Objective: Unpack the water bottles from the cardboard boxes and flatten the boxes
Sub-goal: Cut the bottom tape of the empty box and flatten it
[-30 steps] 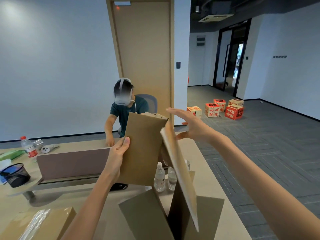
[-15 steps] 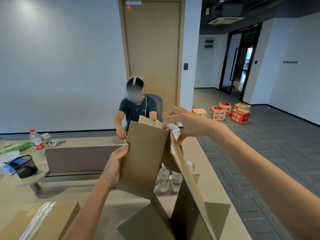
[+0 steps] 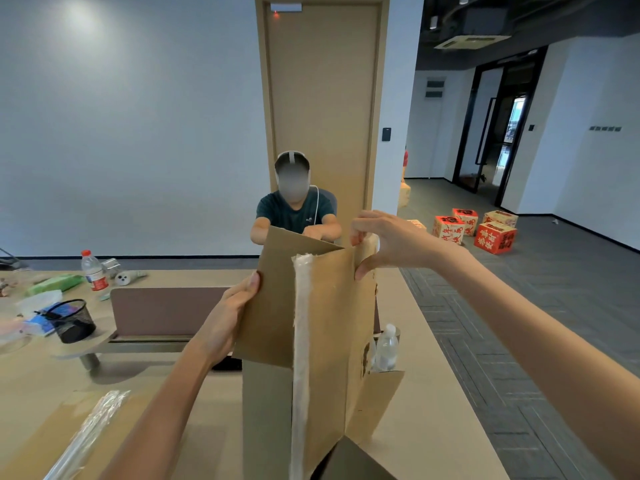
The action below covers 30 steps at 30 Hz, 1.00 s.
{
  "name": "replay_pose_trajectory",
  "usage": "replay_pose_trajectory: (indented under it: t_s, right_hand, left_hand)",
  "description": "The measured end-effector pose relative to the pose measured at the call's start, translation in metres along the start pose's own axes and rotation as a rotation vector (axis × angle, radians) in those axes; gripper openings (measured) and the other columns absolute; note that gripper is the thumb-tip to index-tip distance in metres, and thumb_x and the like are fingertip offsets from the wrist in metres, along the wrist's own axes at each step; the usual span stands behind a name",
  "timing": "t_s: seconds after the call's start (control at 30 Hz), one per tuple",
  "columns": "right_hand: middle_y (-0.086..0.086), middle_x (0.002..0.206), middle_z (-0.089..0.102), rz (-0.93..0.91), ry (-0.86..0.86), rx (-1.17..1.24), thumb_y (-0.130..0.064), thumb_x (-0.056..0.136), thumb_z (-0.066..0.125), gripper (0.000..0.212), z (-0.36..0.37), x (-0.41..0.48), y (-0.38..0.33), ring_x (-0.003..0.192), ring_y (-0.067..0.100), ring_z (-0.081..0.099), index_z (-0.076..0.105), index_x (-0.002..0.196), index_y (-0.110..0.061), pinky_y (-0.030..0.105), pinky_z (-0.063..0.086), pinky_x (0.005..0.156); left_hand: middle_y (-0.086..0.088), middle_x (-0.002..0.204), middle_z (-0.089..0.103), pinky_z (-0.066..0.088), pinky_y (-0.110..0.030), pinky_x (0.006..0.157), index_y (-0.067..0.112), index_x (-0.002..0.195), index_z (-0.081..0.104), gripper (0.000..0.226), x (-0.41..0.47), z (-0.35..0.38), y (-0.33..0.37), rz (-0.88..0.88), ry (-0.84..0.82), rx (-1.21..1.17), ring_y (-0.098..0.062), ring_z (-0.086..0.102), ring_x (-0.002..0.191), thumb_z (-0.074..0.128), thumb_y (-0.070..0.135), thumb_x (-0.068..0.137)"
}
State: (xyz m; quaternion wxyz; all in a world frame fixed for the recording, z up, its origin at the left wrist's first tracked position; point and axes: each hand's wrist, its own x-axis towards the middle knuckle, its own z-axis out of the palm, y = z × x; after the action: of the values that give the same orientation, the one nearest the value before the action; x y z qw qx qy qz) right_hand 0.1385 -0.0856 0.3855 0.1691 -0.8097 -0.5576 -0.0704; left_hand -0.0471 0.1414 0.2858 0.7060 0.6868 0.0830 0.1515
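An opened brown cardboard box [image 3: 325, 334] stands on end on the table in front of me, its flaps spread and a strip of clear tape running down its near edge. My left hand [image 3: 228, 317] grips the left panel by its edge. My right hand [image 3: 388, 242] pinches the top right corner of the box between thumb and fingers. Behind the box on the right a clear water bottle [image 3: 386, 348] stands on the table; others may be hidden by the cardboard.
A second cardboard box [image 3: 52, 434] with clear tape lies at the lower left. A person sits across the table [image 3: 433, 427] behind a divider screen [image 3: 166, 311]. A mesh pen cup [image 3: 71, 320] and a red-labelled bottle [image 3: 93, 271] are at the left. Red boxes [image 3: 485, 230] sit on the floor.
My right hand came in from open air and took hold of the box's top right corner. The box panels swung closer together, and my view shifted right.
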Motion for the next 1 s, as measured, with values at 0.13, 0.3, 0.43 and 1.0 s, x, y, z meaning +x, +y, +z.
replay_pose_trajectory:
  t_s: [0.13, 0.3, 0.43, 1.0]
  right_hand:
    - [-0.008, 0.085, 0.052, 0.027, -0.043, 0.078, -0.045, 0.067, 0.085, 0.039, 0.006, 0.009, -0.007, 0.077, 0.009, 0.045, 0.050, 0.075, -0.029, 0.031, 0.039, 0.065]
    - [-0.001, 0.076, 0.047, 0.070, -0.109, 0.165, -0.050, 0.064, 0.084, 0.040, 0.028, 0.020, -0.010, 0.067, 0.016, 0.040, 0.047, 0.063, -0.036, 0.033, 0.037, 0.061]
    - [0.018, 0.086, 0.055, 0.022, -0.073, 0.156, -0.073, 0.060, 0.074, 0.063, 0.053, 0.034, 0.003, 0.087, 0.030, 0.043, 0.039, 0.066, -0.021, 0.051, 0.049, 0.071]
    - [-0.001, 0.086, 0.065, 0.177, -0.180, 0.074, -0.050, 0.071, 0.080, 0.034, 0.041, -0.020, -0.007, 0.077, 0.014, 0.057, 0.060, 0.083, -0.025, 0.029, 0.044, 0.062]
  left_hand:
    - [0.002, 0.113, 0.072, 0.049, -0.036, 0.087, 0.023, 0.127, 0.062, 0.050, -0.013, -0.011, 0.009, 0.012, -0.041, 0.098, -0.016, 0.066, 0.106, 0.029, 0.050, 0.100]
    - [-0.016, 0.127, 0.064, 0.046, -0.047, 0.098, 0.016, 0.128, 0.064, 0.076, -0.020, -0.021, 0.013, 0.063, -0.108, 0.058, -0.034, 0.058, 0.121, 0.007, 0.058, 0.100]
    - [-0.009, 0.129, 0.065, 0.042, -0.040, 0.103, 0.014, 0.130, 0.062, 0.070, -0.021, -0.027, 0.016, 0.108, -0.096, 0.081, -0.024, 0.058, 0.123, 0.012, 0.054, 0.102]
    - [0.000, 0.092, 0.070, 0.043, -0.019, 0.074, 0.010, 0.091, 0.067, 0.021, 0.005, -0.005, 0.010, 0.323, 0.490, 0.336, -0.007, 0.060, 0.086, 0.078, 0.026, 0.083]
